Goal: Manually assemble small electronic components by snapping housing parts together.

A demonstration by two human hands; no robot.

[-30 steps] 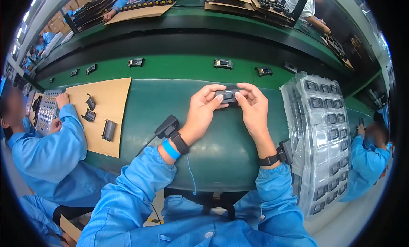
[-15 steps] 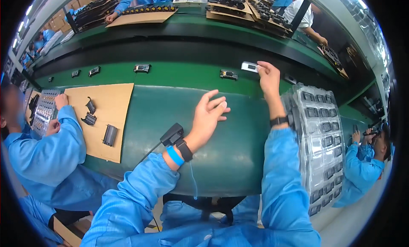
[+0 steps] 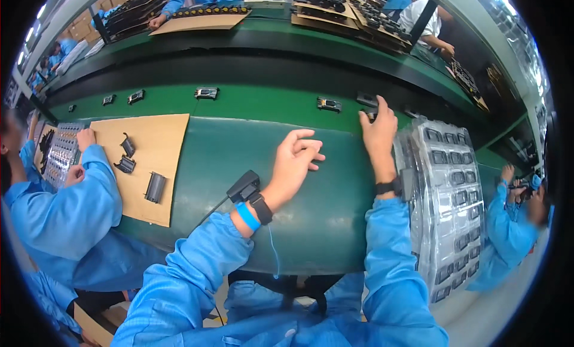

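My left hand (image 3: 293, 164) hovers over the green mat, fingers loosely bent and apart, with nothing in it. Out by the belt, my right hand (image 3: 379, 131) has thumb and forefinger spread, open. A dark grey rectangular part (image 3: 366, 99) lies just beyond its fingertips. Another small dark piece (image 3: 372, 114) shows between thumb and fingers, partly covered; whether they touch it I cannot tell. Left of that hand, a small black electronic module (image 3: 329, 104) sits on the green belt (image 3: 263, 102).
More modules (image 3: 206, 93) are spaced along the belt to the left. Stacked clear trays of dark parts (image 3: 451, 185) stand at my right. Cardboard (image 3: 161, 131) with black plastic pieces (image 3: 155, 187) lies at left, beside a co-worker's sleeve (image 3: 84, 197). A black cabled box (image 3: 244, 185) is by my left wrist.
My right hand held a pale flat part in a pinch; now its fingers are spread and a grey part lies beyond them. Modules on the belt have shifted right. My left hand barely moved.
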